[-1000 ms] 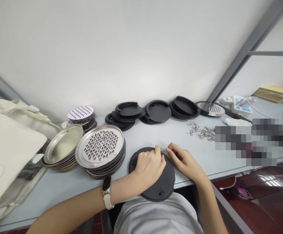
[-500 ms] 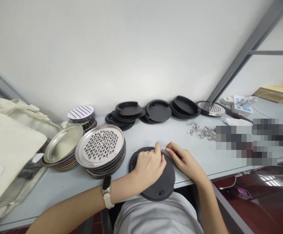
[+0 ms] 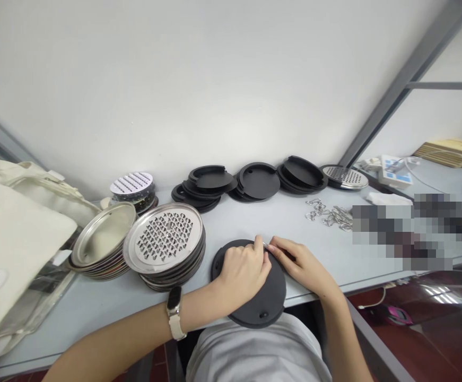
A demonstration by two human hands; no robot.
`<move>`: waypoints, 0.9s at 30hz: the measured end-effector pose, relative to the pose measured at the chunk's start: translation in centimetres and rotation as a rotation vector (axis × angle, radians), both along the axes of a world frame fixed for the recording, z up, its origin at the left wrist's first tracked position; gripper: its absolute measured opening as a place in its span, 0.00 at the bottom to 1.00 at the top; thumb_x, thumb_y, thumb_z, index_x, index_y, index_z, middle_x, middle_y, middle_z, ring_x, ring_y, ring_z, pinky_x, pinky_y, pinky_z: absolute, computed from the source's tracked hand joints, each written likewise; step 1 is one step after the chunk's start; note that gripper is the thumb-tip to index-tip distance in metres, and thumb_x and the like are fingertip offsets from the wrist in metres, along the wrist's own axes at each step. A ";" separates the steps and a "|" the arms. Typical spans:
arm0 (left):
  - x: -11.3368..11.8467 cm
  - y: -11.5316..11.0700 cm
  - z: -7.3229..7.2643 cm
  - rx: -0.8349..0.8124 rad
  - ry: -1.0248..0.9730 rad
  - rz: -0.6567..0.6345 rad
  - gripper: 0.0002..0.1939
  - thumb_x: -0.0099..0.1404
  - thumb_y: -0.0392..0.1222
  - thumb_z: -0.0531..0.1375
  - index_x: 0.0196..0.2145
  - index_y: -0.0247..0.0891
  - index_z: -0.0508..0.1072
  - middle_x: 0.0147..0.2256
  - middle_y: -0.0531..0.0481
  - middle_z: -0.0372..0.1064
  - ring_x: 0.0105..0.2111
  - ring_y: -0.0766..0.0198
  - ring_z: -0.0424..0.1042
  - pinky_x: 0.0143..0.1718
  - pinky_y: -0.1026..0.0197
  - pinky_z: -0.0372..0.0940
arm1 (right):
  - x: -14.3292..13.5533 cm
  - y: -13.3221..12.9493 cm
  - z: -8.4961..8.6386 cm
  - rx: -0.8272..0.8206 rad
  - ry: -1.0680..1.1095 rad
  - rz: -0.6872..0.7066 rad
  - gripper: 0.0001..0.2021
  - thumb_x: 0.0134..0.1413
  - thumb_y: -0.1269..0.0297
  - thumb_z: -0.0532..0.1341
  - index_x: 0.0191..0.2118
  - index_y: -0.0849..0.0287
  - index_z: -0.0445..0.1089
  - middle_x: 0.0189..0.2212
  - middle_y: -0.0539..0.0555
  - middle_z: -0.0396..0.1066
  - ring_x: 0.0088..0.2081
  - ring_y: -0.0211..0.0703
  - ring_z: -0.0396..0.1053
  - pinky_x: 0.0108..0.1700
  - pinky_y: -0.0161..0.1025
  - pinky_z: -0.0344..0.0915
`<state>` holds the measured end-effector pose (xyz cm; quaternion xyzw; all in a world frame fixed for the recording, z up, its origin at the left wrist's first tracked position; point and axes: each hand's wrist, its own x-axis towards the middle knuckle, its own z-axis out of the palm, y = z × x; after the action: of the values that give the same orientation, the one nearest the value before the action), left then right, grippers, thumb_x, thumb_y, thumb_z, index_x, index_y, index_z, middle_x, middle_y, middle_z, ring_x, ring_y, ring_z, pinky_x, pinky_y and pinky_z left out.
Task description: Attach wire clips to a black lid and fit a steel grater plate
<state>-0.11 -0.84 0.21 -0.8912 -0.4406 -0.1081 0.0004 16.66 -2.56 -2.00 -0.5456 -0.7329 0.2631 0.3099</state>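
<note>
A round black plastic plate point(image 3: 264, 300) lies at the table's front edge, its near side against the grey shirt. My left hand point(image 3: 242, 273) rests closed on it, the index finger reaching to the far rim and the other fingers curled. At that rim my right hand point(image 3: 300, 264) pinches a small shiny metal piece point(image 3: 265, 245), mostly hidden by the fingers; it looks like a wire hook. To the right are several loose wire hooks point(image 3: 337, 216). Left of the plate, metal grater discs point(image 3: 165, 239) are stacked, the top one with raised teeth.
Stacks of black round plates point(image 3: 259, 181) line the wall. At the back right is a perforated grater disc point(image 3: 346, 178) in a black plate. Shallow metal discs point(image 3: 105, 236) and a cream bag point(image 3: 19, 228) fill the left side. A grey metal post point(image 3: 398, 95) slants up at the right.
My right hand has moved slightly left, bringing the metal piece closer to my left index finger, so less of it shows. My left hand and the plate are practically still.
</note>
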 end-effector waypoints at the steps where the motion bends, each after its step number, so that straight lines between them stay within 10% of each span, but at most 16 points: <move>1: 0.0 0.0 0.0 0.000 0.006 -0.001 0.07 0.68 0.41 0.49 0.41 0.36 0.63 0.26 0.49 0.71 0.25 0.57 0.73 0.25 0.61 0.63 | 0.0 0.0 0.0 0.004 -0.001 0.000 0.15 0.66 0.60 0.48 0.28 0.57 0.59 0.24 0.48 0.63 0.28 0.39 0.62 0.33 0.34 0.60; 27: -0.2 -0.1 -0.6 0.106 0.034 -0.100 0.12 0.69 0.37 0.48 0.48 0.30 0.63 0.27 0.47 0.70 0.25 0.59 0.72 0.24 0.61 0.62 | -0.1 -0.2 0.2 0.014 -0.019 -0.005 0.16 0.66 0.59 0.47 0.26 0.56 0.55 0.22 0.47 0.60 0.26 0.38 0.60 0.31 0.34 0.57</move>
<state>-0.31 -0.93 -0.37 -0.9126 -0.3888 -0.1159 0.0499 16.52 -2.74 -1.82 -0.5475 -0.7364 0.2520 0.3073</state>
